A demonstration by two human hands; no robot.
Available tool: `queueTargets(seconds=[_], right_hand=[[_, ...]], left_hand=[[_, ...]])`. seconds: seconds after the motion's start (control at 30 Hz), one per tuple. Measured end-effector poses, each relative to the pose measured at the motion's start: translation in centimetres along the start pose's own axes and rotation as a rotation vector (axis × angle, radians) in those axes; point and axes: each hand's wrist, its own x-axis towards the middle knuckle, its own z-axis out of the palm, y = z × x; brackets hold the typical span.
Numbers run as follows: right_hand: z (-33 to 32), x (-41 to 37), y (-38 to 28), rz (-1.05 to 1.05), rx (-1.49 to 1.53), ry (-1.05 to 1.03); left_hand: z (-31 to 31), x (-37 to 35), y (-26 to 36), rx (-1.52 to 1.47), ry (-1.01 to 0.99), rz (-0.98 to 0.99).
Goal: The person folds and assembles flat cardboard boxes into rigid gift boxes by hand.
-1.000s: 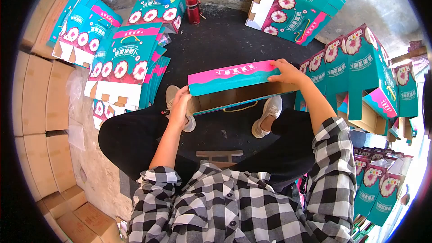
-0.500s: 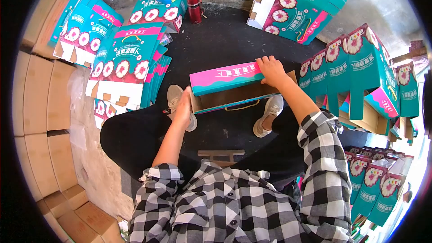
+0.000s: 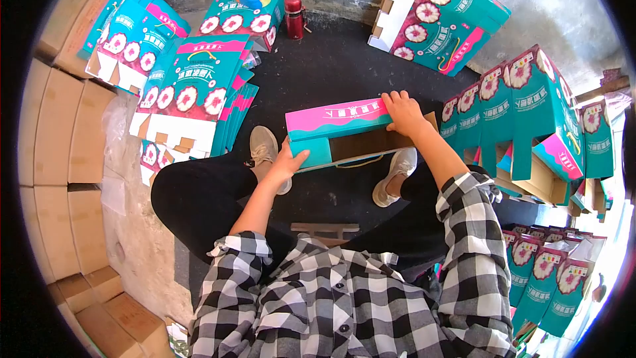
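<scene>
A teal and pink cardboard gift box (image 3: 339, 119) lies on its side between my feet, its long opening facing me. A teal flap (image 3: 311, 152) now covers the left part of that opening, while brown cardboard shows inside on the right. My left hand (image 3: 286, 162) holds the box's left end, thumb against the flap, the other fingers partly hidden. With its fingers over the pink upper panel and the thumb at the opening's edge, my right hand (image 3: 403, 114) grips the right end. A cord handle (image 3: 360, 162) hangs at the near lower edge.
Flat printed cartons (image 3: 192, 93) are stacked at left, beside brown cartons (image 3: 59, 126). A red flask (image 3: 294, 17) stands behind. Folded boxes (image 3: 530, 96) stand at right, with more boxes (image 3: 550, 272) below. Another printed carton (image 3: 444, 20) leans on the wall.
The teal flap at the box's left end has been folded in over the opening. My left hand has gone from flat against that end to gripping it; my right hand stays on the right end.
</scene>
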Motion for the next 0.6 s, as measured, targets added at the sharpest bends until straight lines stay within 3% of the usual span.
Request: queueTargets(seconds=[0.13,0.17,0.23,0.33,0.43,0.53,0.6], right_hand=[[-1.0,-0.5,2.6,0.034,0.111,0.015],[-1.2,-0.8,3.9,0.134,0.164,0.054],[-1.5,-1.1,7.7,0.341,0.294,-0.162],[-3.8,-3.3,9.8,0.557,1.111,-0.615],[-5.8,-5.6,6.4,0.154,1.152,-0.639],[-2.7,-5.8,3.5,-0.175,0.616,-0.699],[-2.9,-5.7,3.6,-0.136,0.571,-0.668]], left_hand=[[0.0,0.5,-1.7,-0.099,-0.034,0.016],[0.0,0.5,-1.8,-0.130,-0.037,-0.015],[-0.1,0.5,-1.3,-0.196,-0.054,-0.070],[0.0,0.3,-0.5,-0.193,-0.043,-0.063],[0.0,-0.1,0.7,-0.143,-0.019,-0.082],[0.1,-0.1,0.8,-0.162,-0.035,-0.049],[0.2,0.1,0.1,-0.206,-0.028,-0.044]])
